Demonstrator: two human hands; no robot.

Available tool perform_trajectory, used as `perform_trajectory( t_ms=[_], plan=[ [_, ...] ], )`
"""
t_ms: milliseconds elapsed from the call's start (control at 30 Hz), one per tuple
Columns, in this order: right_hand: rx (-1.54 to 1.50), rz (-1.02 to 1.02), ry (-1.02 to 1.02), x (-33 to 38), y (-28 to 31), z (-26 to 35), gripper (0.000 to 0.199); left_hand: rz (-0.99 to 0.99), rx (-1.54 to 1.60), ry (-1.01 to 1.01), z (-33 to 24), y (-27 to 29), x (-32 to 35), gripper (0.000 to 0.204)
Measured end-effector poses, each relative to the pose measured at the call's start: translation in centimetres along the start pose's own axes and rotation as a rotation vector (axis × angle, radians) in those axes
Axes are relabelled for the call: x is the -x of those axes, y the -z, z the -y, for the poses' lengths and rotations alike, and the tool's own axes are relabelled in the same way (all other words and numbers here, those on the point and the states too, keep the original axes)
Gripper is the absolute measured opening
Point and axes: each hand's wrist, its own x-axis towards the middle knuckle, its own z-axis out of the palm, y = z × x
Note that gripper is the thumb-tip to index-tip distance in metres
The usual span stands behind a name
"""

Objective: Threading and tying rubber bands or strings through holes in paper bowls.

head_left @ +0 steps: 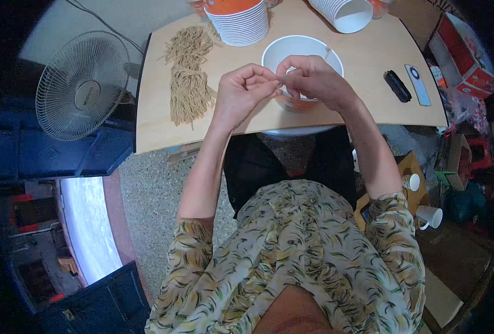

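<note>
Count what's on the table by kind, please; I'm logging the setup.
Bowl under the left hand and right hand: 1
Bowl stacks: 2
Noodle pile: 1
Black case: 1
Remote: 1
Total: 6

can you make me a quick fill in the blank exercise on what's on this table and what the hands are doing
1. Both hands, left hand and right hand, meet fingertip to fingertip above a white ____.
2. The pile of noodles lies on the wooden table to the person's ____ of that bowl.
3. Off the table, on the person's left, stands an electric ____.
4. Next to the grey remote control lies a small ____ object.

Missing words: bowl; left; fan; black
</note>
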Motion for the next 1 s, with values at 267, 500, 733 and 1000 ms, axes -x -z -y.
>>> perform_trajectory(
  t_ms=[267,500,733,1000],
  plan=[
    [0.040,0.026,0.118,0.24,-0.08,-0.45,0.006,0.001,-0.061,-0.039,0.02,-0.28,0.33,0.011],
    [0.036,-0.056,0.004,0.37,-0.23,-0.31,0.010,-0.040,0.013,-0.062,0.36,-0.47,0.37,0.009],
    [0.041,-0.135,-0.030,0.51,0.01,-0.13,0.016,-0.037,0.021,-0.083,0.74,-0.36,0.19,0.008],
    [0.104,-0.106,0.054,0.56,0.24,-0.33,0.018,-0.035,-0.005,-0.070,0.74,-0.38,0.05,0.008]
  ],
)
